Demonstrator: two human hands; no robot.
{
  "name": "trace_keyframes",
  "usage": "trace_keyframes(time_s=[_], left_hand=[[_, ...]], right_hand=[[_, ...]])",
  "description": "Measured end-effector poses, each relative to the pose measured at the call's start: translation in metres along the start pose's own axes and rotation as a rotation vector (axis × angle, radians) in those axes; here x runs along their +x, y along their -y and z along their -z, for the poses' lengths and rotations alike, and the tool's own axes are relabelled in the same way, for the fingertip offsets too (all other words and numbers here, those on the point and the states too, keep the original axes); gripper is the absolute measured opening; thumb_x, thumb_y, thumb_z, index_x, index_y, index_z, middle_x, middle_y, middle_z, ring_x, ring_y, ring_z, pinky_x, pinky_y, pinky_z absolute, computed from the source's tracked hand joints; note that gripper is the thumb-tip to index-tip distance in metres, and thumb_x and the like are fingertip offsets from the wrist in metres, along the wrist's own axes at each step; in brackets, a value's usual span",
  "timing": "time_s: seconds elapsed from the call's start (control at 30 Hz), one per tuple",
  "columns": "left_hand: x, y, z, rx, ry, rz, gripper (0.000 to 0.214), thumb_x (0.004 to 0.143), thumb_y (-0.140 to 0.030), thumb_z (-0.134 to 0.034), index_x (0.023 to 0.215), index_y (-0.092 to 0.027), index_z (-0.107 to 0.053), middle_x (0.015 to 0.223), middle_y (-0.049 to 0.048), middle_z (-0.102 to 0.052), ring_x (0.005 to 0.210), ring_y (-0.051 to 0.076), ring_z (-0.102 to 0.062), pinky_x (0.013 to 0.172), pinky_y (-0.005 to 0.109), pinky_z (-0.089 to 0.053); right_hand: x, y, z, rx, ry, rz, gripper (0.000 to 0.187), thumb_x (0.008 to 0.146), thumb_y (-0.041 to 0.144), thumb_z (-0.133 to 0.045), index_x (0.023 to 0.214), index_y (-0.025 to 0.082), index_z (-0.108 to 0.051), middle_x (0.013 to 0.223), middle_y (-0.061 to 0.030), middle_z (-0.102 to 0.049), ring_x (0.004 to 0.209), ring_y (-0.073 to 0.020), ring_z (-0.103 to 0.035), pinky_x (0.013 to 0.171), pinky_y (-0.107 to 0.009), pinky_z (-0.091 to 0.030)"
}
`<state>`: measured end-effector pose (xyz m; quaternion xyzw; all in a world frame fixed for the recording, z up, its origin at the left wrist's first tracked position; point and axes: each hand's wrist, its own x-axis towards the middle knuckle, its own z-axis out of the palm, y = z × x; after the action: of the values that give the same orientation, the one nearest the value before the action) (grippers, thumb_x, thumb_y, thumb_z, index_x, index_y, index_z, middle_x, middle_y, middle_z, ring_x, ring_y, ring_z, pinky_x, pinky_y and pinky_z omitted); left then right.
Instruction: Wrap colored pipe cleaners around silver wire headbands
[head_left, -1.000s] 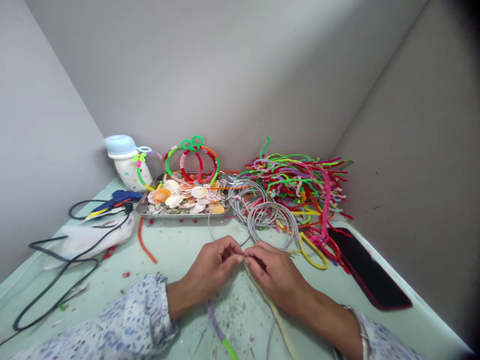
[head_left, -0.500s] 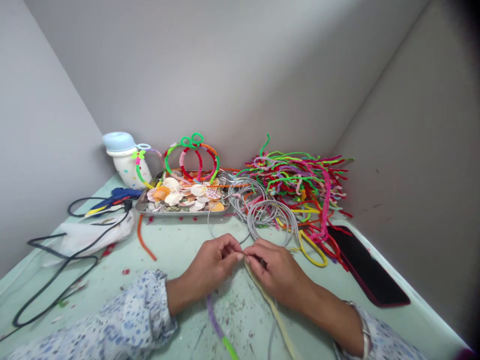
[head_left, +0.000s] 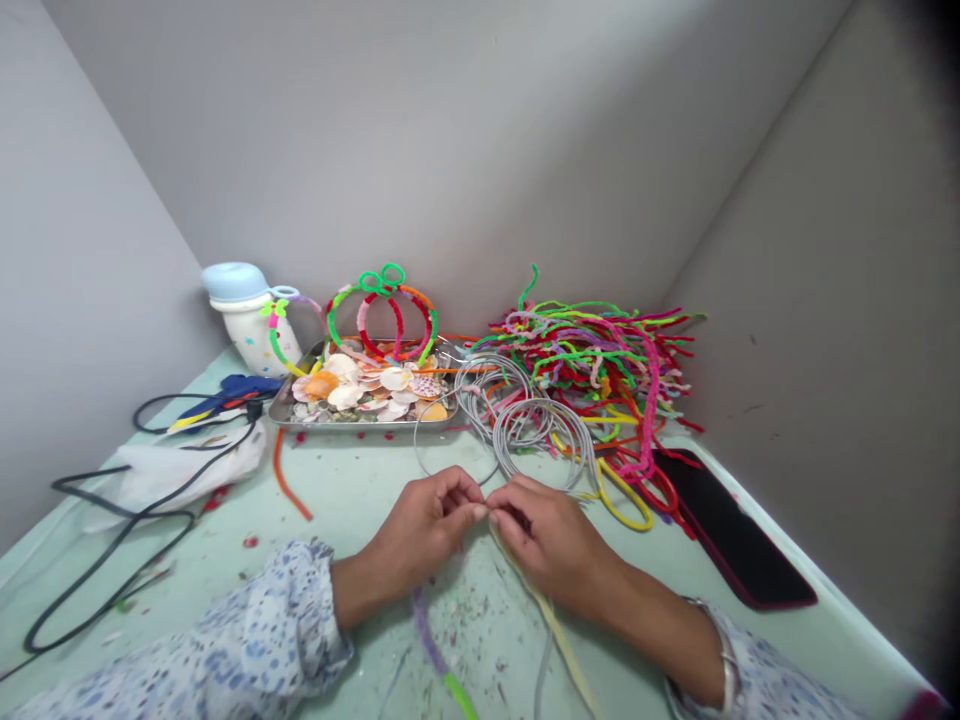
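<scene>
My left hand [head_left: 429, 528] and my right hand [head_left: 546, 538] meet fingertip to fingertip over the pale green table [head_left: 352, 500], both pinched closed. Between them they hold a pale yellow pipe cleaner [head_left: 555, 625] that trails back toward me under my right wrist, beside a thin grey wire [head_left: 541, 680]. A purple and green pipe cleaner [head_left: 439, 660] lies on the table beneath my left wrist. Just beyond my hands lie several grey wire rings [head_left: 536, 425].
A metal tray of seashells [head_left: 367, 392] stands at the back with pipe-cleaner hoops [head_left: 384, 315] and a white jug [head_left: 247, 320]. A heap of coloured pipe cleaners [head_left: 600, 360] fills the back right, a dark phone [head_left: 731, 530] lies right, a glue gun [head_left: 225, 395] and black cable [head_left: 112, 540] left.
My hands have stayed pinched together at the same spot; the view has shifted very slightly. Nothing else has moved.
</scene>
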<state>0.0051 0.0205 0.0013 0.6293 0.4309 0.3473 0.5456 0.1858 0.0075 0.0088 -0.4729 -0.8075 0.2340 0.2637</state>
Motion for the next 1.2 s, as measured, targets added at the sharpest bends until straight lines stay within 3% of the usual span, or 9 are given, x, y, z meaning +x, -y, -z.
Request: trace_keyframes(time_s=[0.13, 0.23, 0.47, 0.67, 0.97, 1.2], left_hand=[[0.004, 0.001, 0.002, -0.03, -0.044, 0.021, 0.015, 0.082, -0.029, -0.059, 0.082, -0.015, -0.056, 0.053, -0.0072, -0.047, 0.046, 0.008, -0.042, 0.045, 0.019, -0.033], [0.006, 0.002, 0.003, -0.057, -0.065, 0.031, 0.016, 0.083, -0.031, -0.057, 0.085, -0.015, -0.055, 0.051, -0.0076, -0.047, 0.043, 0.008, -0.041, 0.043, 0.018, -0.031], [0.004, 0.0, 0.003, 0.123, -0.121, 0.01, 0.019, 0.083, -0.035, -0.057, 0.08, -0.016, -0.058, 0.056, -0.0049, -0.051, 0.05, 0.01, -0.047, 0.048, 0.021, -0.036], [0.001, 0.004, 0.003, 0.474, -0.183, -0.188, 0.012, 0.084, -0.028, -0.057, 0.079, -0.017, -0.059, 0.07, 0.0003, -0.059, 0.064, 0.014, -0.052, 0.058, 0.023, -0.038], [-0.003, 0.003, 0.007, 0.775, -0.099, -0.326, 0.012, 0.09, -0.026, -0.048, 0.083, -0.019, -0.054, 0.075, 0.0012, -0.058, 0.061, 0.013, -0.051, 0.057, 0.024, -0.035], [-0.003, 0.002, 0.005, 0.791, -0.086, -0.292, 0.011, 0.089, -0.027, -0.049, 0.082, -0.018, -0.052, 0.072, 0.0004, -0.057, 0.059, 0.013, -0.051, 0.055, 0.024, -0.034]], right_hand=[[0.004, -0.003, 0.002, 0.47, 0.012, -0.249, 0.016, 0.087, 0.026, -0.051, 0.098, 0.019, -0.061, 0.071, 0.0015, -0.057, 0.062, -0.0127, -0.054, 0.057, -0.023, -0.042], [0.006, -0.005, 0.0, 0.628, -0.005, -0.338, 0.015, 0.086, 0.027, -0.051, 0.096, 0.019, -0.057, 0.059, 0.0055, -0.049, 0.052, -0.0109, -0.047, 0.051, -0.022, -0.038], [0.003, -0.004, -0.005, 0.626, -0.025, -0.351, 0.012, 0.086, 0.029, -0.051, 0.089, 0.021, -0.058, 0.054, 0.0079, -0.036, 0.046, -0.009, -0.034, 0.043, -0.02, -0.027], [0.001, -0.001, -0.006, 0.611, -0.012, -0.339, 0.012, 0.087, 0.028, -0.05, 0.09, 0.021, -0.059, 0.056, 0.0079, -0.031, 0.047, -0.0089, -0.03, 0.043, -0.02, -0.023], [-0.001, -0.003, -0.007, 0.674, -0.002, -0.321, 0.013, 0.087, 0.03, -0.049, 0.092, 0.021, -0.058, 0.056, 0.0081, -0.03, 0.047, -0.0089, -0.029, 0.044, -0.021, -0.024], [0.002, -0.003, -0.005, 0.702, 0.011, -0.336, 0.012, 0.086, 0.025, -0.048, 0.09, 0.02, -0.057, 0.053, 0.0091, -0.031, 0.045, -0.0085, -0.03, 0.043, -0.02, -0.025]])
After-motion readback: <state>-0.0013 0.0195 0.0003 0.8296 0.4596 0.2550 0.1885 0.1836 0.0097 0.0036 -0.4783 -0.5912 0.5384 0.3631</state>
